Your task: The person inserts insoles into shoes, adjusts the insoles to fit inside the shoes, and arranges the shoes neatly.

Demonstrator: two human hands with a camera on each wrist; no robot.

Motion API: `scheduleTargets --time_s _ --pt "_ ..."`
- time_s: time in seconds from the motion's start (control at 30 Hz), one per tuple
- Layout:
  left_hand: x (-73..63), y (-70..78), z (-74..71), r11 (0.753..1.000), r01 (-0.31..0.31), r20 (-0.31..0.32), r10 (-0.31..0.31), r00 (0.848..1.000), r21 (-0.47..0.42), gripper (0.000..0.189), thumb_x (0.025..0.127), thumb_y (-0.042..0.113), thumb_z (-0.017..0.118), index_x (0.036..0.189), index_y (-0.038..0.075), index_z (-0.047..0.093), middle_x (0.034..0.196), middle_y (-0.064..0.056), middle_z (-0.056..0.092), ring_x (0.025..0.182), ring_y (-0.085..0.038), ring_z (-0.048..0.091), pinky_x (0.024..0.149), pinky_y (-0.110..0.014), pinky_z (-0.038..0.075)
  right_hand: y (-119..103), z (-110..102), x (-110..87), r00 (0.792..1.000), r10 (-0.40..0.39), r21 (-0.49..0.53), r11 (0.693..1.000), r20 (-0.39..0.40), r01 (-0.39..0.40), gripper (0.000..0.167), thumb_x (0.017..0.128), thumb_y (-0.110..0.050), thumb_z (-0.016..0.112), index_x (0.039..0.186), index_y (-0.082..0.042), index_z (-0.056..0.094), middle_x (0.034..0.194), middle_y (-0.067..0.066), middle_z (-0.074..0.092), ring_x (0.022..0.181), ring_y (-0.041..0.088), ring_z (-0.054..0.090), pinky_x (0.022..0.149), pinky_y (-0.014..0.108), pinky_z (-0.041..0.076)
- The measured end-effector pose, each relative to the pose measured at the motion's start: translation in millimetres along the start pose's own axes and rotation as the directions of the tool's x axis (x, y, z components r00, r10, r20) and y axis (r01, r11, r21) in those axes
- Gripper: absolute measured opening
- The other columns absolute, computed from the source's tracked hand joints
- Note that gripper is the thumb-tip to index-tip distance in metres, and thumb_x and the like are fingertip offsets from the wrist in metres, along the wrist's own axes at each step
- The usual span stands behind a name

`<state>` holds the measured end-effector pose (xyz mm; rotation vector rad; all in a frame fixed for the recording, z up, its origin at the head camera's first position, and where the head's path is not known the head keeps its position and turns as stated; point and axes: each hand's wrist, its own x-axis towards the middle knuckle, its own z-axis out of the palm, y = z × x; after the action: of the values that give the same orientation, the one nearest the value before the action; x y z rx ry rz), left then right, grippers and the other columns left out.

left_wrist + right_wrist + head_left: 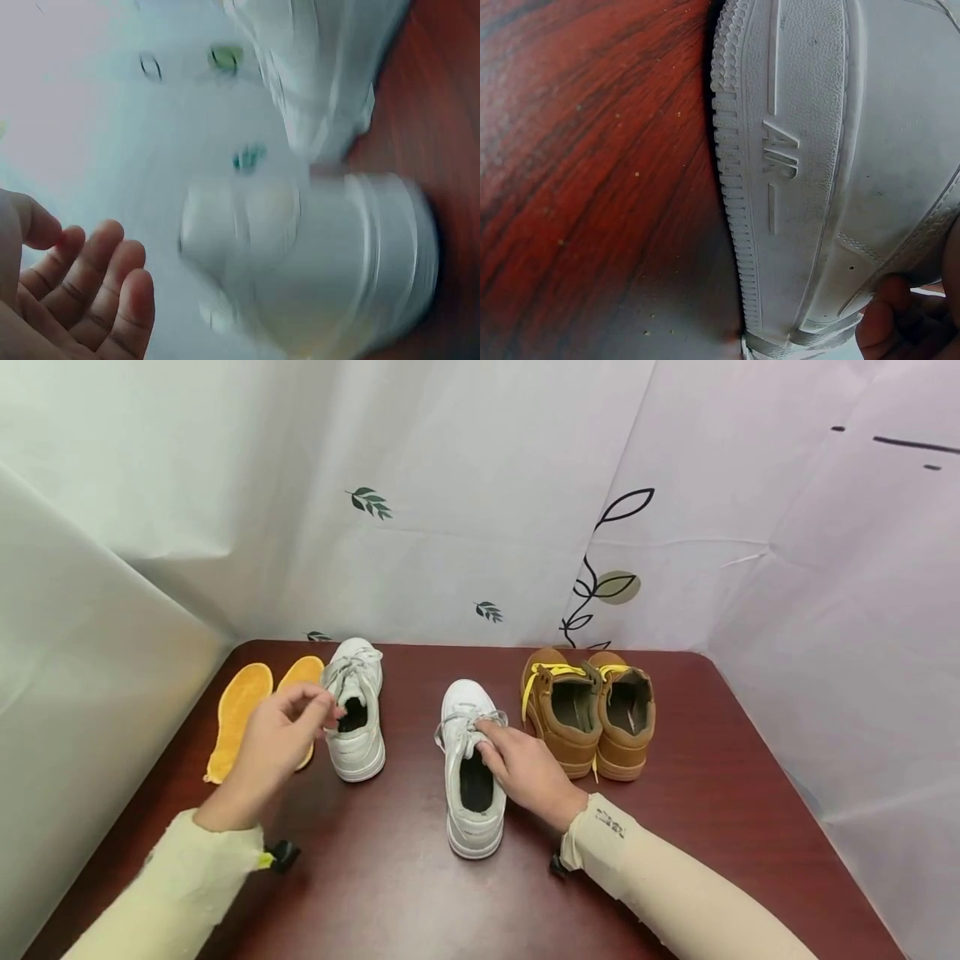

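A white sneaker (475, 777) stands at the table's middle, toe toward the back wall. My right hand (532, 770) grips it by the tongue and the collar edge. In the right wrist view, the sneaker's side (810, 150) shows raised "AIR" lettering, with curled fingertips (879, 330) at its upper edge. The other white sneaker (358, 747) stands further left. My left hand (279, 735) hovers by its opening, fingers loosely bent and holding nothing. In the left wrist view that hand (82, 292) is apart from the blurred white sneakers.
Two yellow insoles (242, 714) lie at the table's left, the second partly behind my left hand. A pair of brown shoes (573, 747) with yellow laces stands to the right. A white patterned sheet (465, 527) hangs behind the dark red table (390, 885).
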<state>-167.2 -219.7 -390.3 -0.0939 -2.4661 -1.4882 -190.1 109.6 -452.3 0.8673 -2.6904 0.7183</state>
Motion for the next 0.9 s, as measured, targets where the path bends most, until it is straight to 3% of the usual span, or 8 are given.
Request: scheduleTargets --time_s 0.07,0.17,0.27,0.37,0.47,0.6,0.7,0.9 --pt "8.9 -8.3 -10.6 0.996 0.003 -0.032 0.000 0.999 0.090 0.025 0.101 0.024 0.058 0.104 0.001 0.066 0.085 0.004 0.070 0.074 -0.004 0.063 0.064 -0.018 0.053 -0.5 0.0 -0.3 1.000 0.000 0.000 1.000 0.003 0.000 0.039 0.105 -0.030 0.050 0.139 -0.014 0.059 0.128 0.006 0.068 0.115 0.021 0.067 0.097 0.041 0.053" --pt "21.9 -21.1 -22.8 0.966 0.035 -0.053 -0.022 0.998 0.257 0.027 0.100 0.027 0.058 0.110 0.004 0.066 0.092 -0.005 0.070 0.080 -0.012 0.060 0.067 -0.020 0.048 -0.1 0.0 0.3 1.000 -0.001 -0.004 1.000 0.005 0.001 0.038 0.105 -0.030 0.050 0.139 -0.015 0.059 0.126 0.006 0.069 0.113 0.021 0.067 0.096 0.041 0.053" --pt "33.2 -33.7 -31.4 0.913 0.086 -0.029 -0.081 0.996 0.398 0.033 0.099 0.029 0.054 0.121 0.006 0.064 0.109 -0.019 0.068 0.095 -0.029 0.060 0.075 -0.036 0.048 0.4 -0.5 1.4 1.000 0.002 -0.005 1.000 0.009 -0.002 0.038 0.104 -0.029 0.051 0.139 -0.015 0.059 0.125 0.006 0.069 0.112 0.021 0.068 0.095 0.041 0.053" --pt "43.4 -50.5 -36.7 0.857 0.126 0.033 -0.164 0.986 0.499 0.044 0.098 0.031 0.052 0.133 0.005 0.058 0.126 -0.027 0.061 0.108 -0.042 0.058 0.082 -0.050 0.048 -0.2 -0.9 1.5 1.000 0.004 0.000 1.000 0.016 -0.004 0.038 0.104 -0.029 0.051 0.138 -0.015 0.059 0.125 0.006 0.069 0.111 0.021 0.068 0.095 0.041 0.053" --pt "53.5 -66.4 -36.9 0.806 0.116 0.088 -0.204 0.975 0.580 0.050 0.096 0.028 0.053 0.138 0.000 0.052 0.128 -0.031 0.057 0.102 -0.043 0.056 0.080 -0.052 0.047 -0.3 -0.9 1.3 1.000 0.005 0.003 1.000 0.017 -0.005 0.037 0.104 -0.029 0.052 0.138 -0.015 0.059 0.125 0.006 0.069 0.112 0.021 0.068 0.096 0.040 0.053" --pt "65.6 -81.6 -35.2 0.756 0.081 0.132 -0.217 0.967 0.650 0.054 0.094 0.026 0.054 0.137 -0.006 0.049 0.122 -0.033 0.055 0.098 -0.041 0.053 0.080 -0.052 0.045 -0.3 -0.5 1.5 1.000 0.008 -0.003 1.000 0.013 -0.008 0.037 0.103 -0.030 0.054 0.137 -0.016 0.060 0.125 0.006 0.070 0.112 0.020 0.068 0.096 0.040 0.053" --pt "71.9 -89.2 -35.0 0.725 0.086 0.143 -0.248 0.958 0.683 0.060 0.094 0.032 0.055 0.137 -0.009 0.046 0.122 -0.037 0.053 0.107 -0.048 0.052 0.088 -0.059 0.045 -0.6 -0.2 1.8 1.000 0.015 -0.009 1.000 0.021 -0.015 0.038 0.103 -0.031 0.054 0.138 -0.016 0.060 0.125 0.006 0.070 0.112 0.020 0.068 0.095 0.040 0.053" --pt "75.5 -96.4 -31.9 0.688 0.055 0.216 -0.302 0.929 0.723 0.069 0.094 0.043 0.055 0.141 -0.007 0.045 0.128 -0.038 0.053 0.119 -0.056 0.044 0.094 -0.065 0.042 -0.5 -0.4 1.8 0.999 0.018 -0.014 1.000 0.032 -0.018 0.039 0.104 -0.032 0.052 0.139 -0.016 0.059 0.126 0.005 0.069 0.113 0.019 0.067 0.096 0.040 0.053"
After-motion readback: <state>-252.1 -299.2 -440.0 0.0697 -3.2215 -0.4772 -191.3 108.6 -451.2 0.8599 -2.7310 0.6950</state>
